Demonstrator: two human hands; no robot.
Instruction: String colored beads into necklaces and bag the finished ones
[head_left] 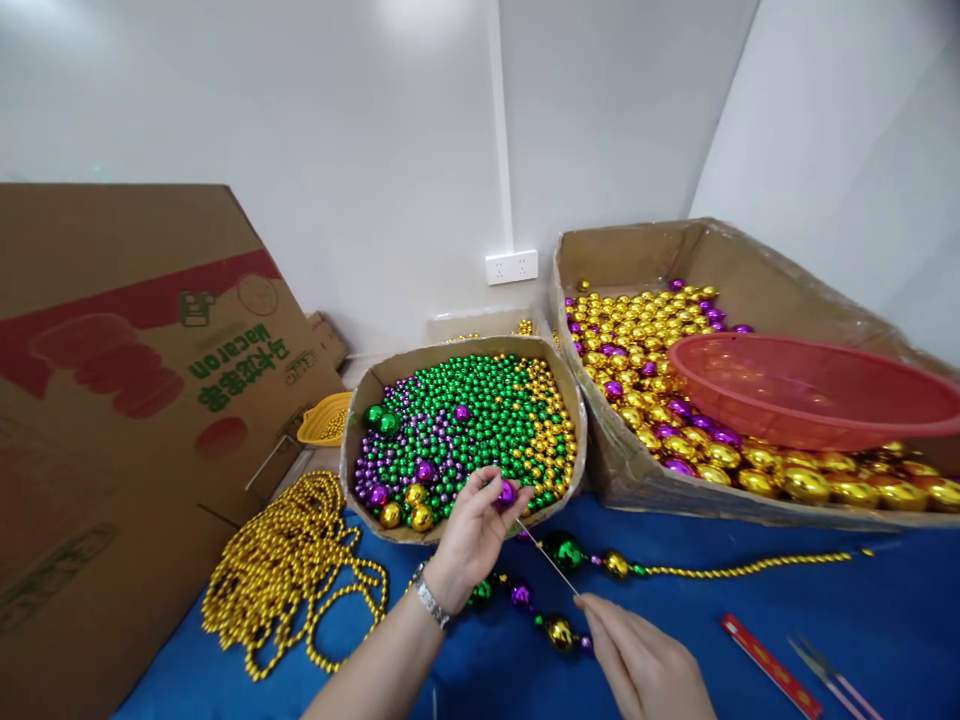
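Note:
My left hand (472,530) pinches a purple bead (505,493) at the front edge of a cardboard tray (352,445) full of small green, gold and purple beads. The tip of a thin needle (546,558) meets that bead. My right hand (641,660), lower right, pinches the other end of the needle. A partly strung strand (615,565) with big green, gold and purple beads lies on the blue cloth (825,620) under my hands, and its small gold beads trail off to the right.
A large cardboard box (637,250) of gold and purple balls holds a red plastic basket (810,390) at the right. A heap of gold bead strands (289,570) lies at left beside a big printed carton (135,400). A red strip (772,667) and scissors (836,680) lie bottom right.

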